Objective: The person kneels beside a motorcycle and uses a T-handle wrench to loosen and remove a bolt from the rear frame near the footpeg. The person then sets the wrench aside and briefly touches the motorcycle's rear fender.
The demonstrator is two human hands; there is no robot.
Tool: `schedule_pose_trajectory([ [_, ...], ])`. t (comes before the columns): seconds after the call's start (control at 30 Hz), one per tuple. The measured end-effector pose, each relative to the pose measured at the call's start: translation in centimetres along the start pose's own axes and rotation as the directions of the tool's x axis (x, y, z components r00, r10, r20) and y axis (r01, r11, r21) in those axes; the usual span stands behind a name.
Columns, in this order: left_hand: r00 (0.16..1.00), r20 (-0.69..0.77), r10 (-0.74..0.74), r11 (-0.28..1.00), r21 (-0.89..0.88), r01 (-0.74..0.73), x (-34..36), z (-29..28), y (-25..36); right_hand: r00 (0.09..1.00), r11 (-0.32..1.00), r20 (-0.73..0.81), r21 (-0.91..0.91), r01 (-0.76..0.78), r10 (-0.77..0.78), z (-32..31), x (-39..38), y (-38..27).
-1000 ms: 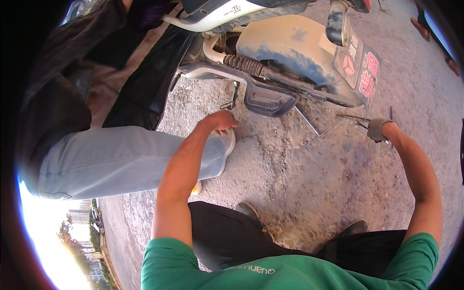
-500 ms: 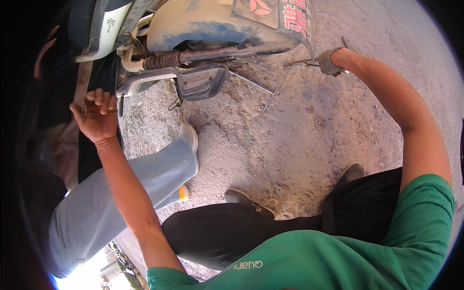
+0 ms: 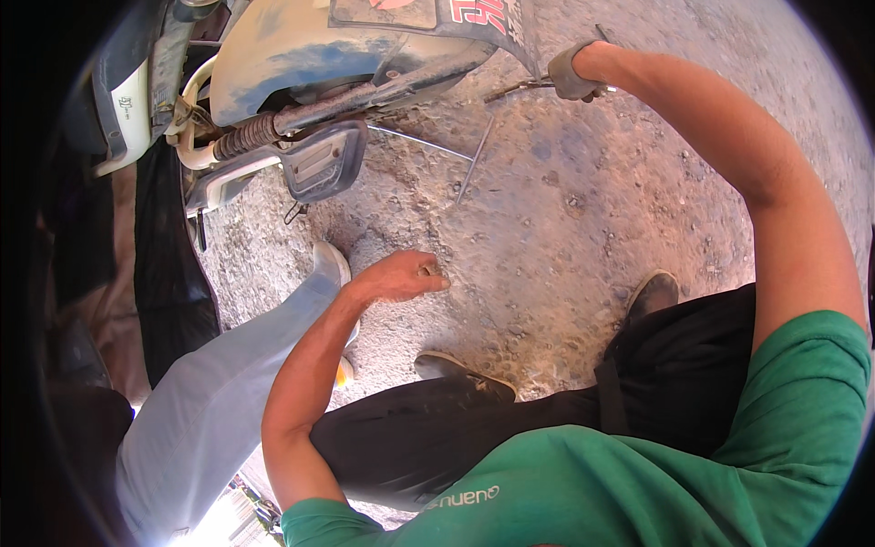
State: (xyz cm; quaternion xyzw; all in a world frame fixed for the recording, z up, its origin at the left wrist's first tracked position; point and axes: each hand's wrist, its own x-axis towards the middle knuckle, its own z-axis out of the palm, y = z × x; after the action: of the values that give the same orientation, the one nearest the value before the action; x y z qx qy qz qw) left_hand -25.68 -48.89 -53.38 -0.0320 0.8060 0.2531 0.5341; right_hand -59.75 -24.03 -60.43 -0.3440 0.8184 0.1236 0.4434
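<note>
My bare left hand (image 3: 401,276) hovers over the rough ground in front of my knees, its fingers curled in and holding nothing that shows. Far to the right, my right hand (image 3: 576,73) wears a grey glove. It is closed around a slim metal tool (image 3: 540,84), whose kind the glove hides. The tool reaches toward the mud flap (image 3: 521,32) of a dusty motorized two- or three-wheeler. Between the hands, a T-handle wrench (image 3: 424,143) lies on the ground, its long shaft running under the vehicle's footrest (image 3: 326,164).
The vehicle's dirty rear fender (image 3: 292,64) fills the upper left, with a ribbed rubber boot (image 3: 244,139) below it. At left, another person's leg in light blue trousers (image 3: 214,374) stands close by my left arm. My shoes (image 3: 652,296) rest on gravelly ground.
My left hand has swung from beside the vehicle at left inward and down, its fingers curling. The view has shifted, moving the vehicle left. My right hand keeps its grip.
</note>
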Motion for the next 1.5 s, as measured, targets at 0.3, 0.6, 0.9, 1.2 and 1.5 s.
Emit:
schedule_pose_trajectory([
  [0.3, 0.933, -0.291, -0.212, 0.924, -0.369, 0.095, 0.1, -2.4, -2.9, 0.999, 0.998, -0.025, 0.040, 0.039, -0.038, 0.5, 0.3, 0.3],
  [0.6, 0.957, -0.215, -0.194, 0.947, -0.295, 0.126, 0.7, -1.2, -3.9, 1.000, 1.000, 0.009, 0.012, -0.013, 0.013, 0.4, 0.6, 0.5],
  [0.9, 0.945, -0.267, -0.190, 0.946, -0.307, 0.104, 1.3, -1.4, -4.9, 1.000, 1.000, 0.015, 0.007, 0.004, -0.004, 0.6, 0.6, 0.5],
  [1.2, 0.945, -0.269, -0.187, 0.939, -0.333, 0.091, 1.8, -1.6, -5.1, 1.000, 0.999, 0.029, 0.051, 0.009, -0.010, 0.7, 0.7, 1.0],
  [1.5, 0.942, -0.275, -0.192, 0.936, -0.340, 0.092, 1.7, -1.5, -4.5, 1.000, 0.999, 0.029, 0.042, -0.011, 0.010, 0.6, -0.1, 0.6],
])
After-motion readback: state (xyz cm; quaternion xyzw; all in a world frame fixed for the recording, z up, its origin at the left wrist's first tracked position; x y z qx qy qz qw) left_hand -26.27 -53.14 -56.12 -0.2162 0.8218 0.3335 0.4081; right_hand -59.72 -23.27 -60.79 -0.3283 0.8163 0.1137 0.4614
